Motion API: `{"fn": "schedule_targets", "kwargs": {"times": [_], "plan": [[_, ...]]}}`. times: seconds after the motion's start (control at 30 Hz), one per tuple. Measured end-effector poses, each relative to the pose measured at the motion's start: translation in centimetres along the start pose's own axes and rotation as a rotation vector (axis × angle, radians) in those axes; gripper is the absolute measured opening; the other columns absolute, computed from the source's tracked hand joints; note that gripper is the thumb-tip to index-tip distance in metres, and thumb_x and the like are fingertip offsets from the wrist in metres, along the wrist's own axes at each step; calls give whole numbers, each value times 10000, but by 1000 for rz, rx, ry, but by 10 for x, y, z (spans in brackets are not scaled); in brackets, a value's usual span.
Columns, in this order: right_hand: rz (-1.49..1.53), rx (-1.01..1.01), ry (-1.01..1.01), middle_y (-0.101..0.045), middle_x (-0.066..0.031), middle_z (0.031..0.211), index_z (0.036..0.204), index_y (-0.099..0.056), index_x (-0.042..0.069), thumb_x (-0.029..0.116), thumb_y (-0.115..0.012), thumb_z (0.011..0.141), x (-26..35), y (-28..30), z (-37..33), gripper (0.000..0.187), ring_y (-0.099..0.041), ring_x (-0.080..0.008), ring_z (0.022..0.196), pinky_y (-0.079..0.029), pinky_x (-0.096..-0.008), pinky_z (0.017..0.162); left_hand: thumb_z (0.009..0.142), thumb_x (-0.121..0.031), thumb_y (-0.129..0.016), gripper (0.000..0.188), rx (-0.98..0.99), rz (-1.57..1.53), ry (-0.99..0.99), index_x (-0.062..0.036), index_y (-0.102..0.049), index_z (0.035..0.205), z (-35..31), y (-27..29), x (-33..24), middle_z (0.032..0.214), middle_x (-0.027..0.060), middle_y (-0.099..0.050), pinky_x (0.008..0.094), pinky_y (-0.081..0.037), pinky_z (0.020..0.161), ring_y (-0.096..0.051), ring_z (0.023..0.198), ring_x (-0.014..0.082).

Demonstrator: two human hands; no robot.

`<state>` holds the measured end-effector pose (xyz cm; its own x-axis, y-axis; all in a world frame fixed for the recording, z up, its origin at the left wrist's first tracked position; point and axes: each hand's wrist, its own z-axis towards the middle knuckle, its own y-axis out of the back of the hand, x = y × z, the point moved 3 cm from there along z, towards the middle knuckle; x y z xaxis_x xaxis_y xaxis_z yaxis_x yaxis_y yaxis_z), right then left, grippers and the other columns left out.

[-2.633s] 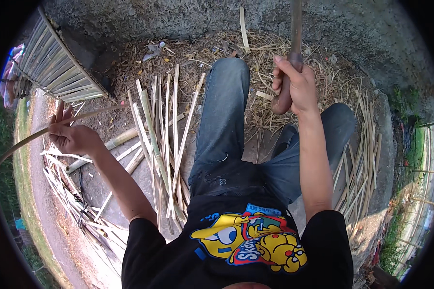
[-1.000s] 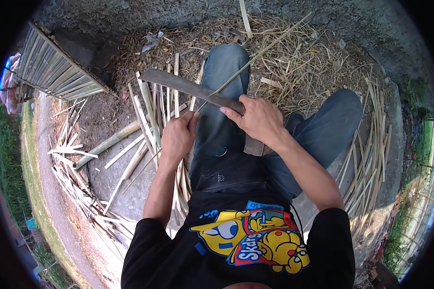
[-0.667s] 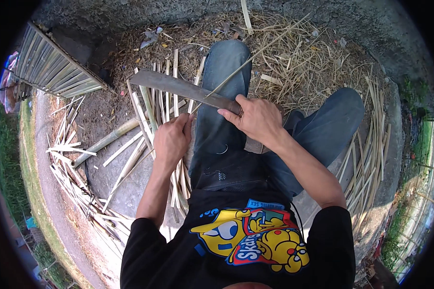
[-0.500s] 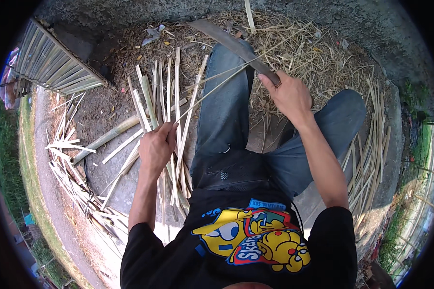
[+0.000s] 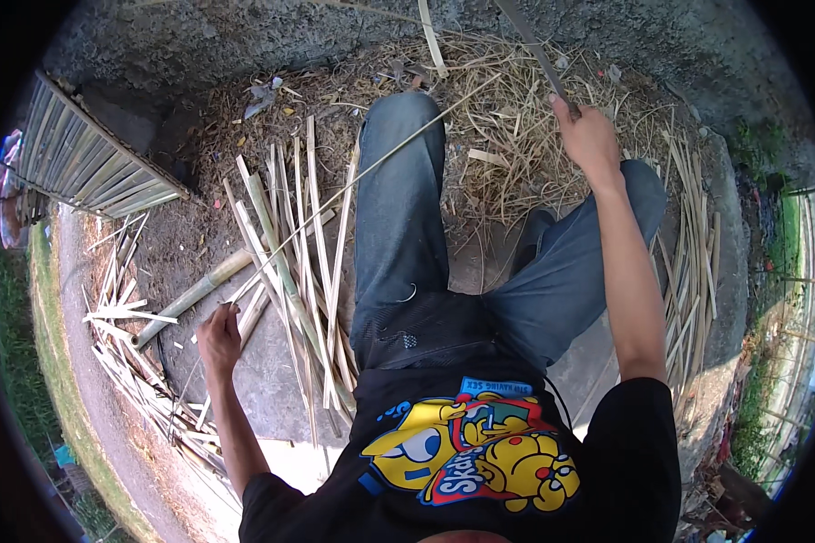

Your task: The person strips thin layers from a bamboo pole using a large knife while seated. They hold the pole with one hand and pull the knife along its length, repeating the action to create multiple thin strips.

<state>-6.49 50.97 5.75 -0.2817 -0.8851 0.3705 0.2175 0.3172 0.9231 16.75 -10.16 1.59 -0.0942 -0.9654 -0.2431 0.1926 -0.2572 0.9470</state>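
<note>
My left hand (image 5: 219, 342), at the lower left, is closed on the end of a long thin bamboo strip (image 5: 398, 149). The strip runs slantwise over my raised left knee toward the straw-like shavings. My right hand (image 5: 591, 140) grips the handle of a machete (image 5: 541, 54) above my right knee. Its blade points up and away toward the wall, apart from the strip, and its tip is cut off by the picture's edge. Split bamboo slats (image 5: 312, 217) lie in a loose bundle between my left hand and left leg.
Shavings (image 5: 507, 127) cover the ground before me, up to a rough concrete wall (image 5: 335, 45). A bamboo pole (image 5: 195, 290) and more slats (image 5: 131, 317) lie at the left. Another slat pile (image 5: 693, 262) is at the right. A bamboo panel (image 5: 95, 154) stands far left.
My left hand has drawn back to the left and nearer me with the strip. My right hand has moved right and away, swinging the machete off the strip. A thin sliver now shows at the top edge.
</note>
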Motion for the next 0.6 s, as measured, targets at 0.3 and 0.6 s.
{"fn": "schedule_targets", "kwargs": {"times": [0.3,0.6], "plan": [[500,-20,24,-571,-133,595,708,-636,-19,670,-529,961,45,13,-24,742,-569,-294,604,-456,-424,626,958,-140,-651,106,-127,55,-14,-58,-708,992,23,-18,-26,808,172,-693,434,-496,540,-664,635,372],[299,312,415,-667,-227,698,843,-660,-27,607,-538,978,111,-19,-119,660,-699,-407,722,-550,-498,678,940,-176,-684,162,-231,-46,-57,-89,-764,1051,63,-35,-98,816,132,-722,401,-518,559,-686,631,312]]}}
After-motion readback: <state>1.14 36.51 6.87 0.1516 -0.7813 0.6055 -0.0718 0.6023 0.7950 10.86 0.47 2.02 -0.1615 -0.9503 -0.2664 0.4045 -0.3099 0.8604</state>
